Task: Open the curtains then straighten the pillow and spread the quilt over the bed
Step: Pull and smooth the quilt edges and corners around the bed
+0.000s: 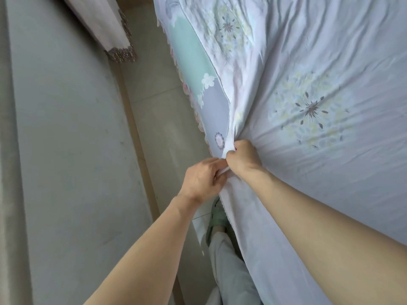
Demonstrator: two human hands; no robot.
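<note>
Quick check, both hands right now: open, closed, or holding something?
Left hand: fingers curled, gripping the edge of the quilt.
Right hand: closed in a fist around the same bunched quilt edge.

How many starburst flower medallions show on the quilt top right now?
2. One medallion lies near the top of the quilt; the other medallion lies up and right of the right hand. More may lie outside the frame.
</note>
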